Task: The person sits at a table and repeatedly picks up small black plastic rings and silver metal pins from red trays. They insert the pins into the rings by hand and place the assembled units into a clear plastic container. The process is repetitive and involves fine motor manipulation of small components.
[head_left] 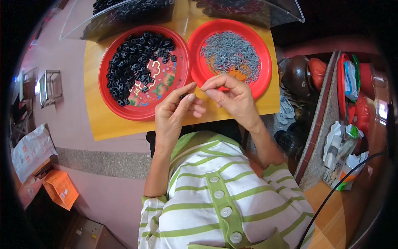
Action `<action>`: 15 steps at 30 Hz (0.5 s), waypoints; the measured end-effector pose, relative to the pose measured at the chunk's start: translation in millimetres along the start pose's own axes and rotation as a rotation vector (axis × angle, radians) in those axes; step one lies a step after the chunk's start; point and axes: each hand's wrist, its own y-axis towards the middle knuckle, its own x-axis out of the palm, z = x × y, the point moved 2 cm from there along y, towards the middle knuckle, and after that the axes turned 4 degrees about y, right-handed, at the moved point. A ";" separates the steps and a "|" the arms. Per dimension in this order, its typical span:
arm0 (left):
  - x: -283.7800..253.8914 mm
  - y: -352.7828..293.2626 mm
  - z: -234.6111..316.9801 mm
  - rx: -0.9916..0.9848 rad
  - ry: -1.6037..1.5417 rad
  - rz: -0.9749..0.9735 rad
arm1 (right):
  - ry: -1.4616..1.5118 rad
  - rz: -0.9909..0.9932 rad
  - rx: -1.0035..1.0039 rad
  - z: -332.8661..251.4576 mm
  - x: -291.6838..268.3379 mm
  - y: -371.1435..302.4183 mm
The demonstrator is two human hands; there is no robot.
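Note:
A red plate with a printed flower pattern point(168, 99) lies at the left, heaped with small black plastic parts point(132, 62). Beside it, a second red plate point(264, 54) bears a pile of small grey screws point(232, 50). My left hand point(174, 108) is closed in front of the plates, with a bit of black part point(183, 96) showing between thumb and fingers. My right hand point(235, 101) faces it, thumb and forefinger pinched together over the near rim of the screw plate. Whatever sits in that pinch is too small to make out.
Both plates stand on a yellow wooden table point(97, 120). Clear bins point(124, 20) of black parts and dark screws line its far side. To the right are a brown jar point(296, 74) and a stone ledge point(317, 141) with bags. A black cable point(344, 178) runs at lower right.

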 end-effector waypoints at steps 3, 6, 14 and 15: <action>0.0 3.8 -0.3 0.046 0.000 0.051 | 0.065 -0.012 -0.001 -2.6 17.1 -2.6; -3.9 1.4 2.3 0.028 -0.102 -0.040 | -0.119 -0.023 -0.139 -0.7 19.8 3.8; -22.1 0.1 4.4 0.069 -0.010 0.030 | -0.161 -0.075 -0.113 -9.2 33.7 9.6; -24.6 -0.3 4.8 0.089 0.001 0.056 | -0.168 -0.080 -0.109 -10.1 34.2 10.4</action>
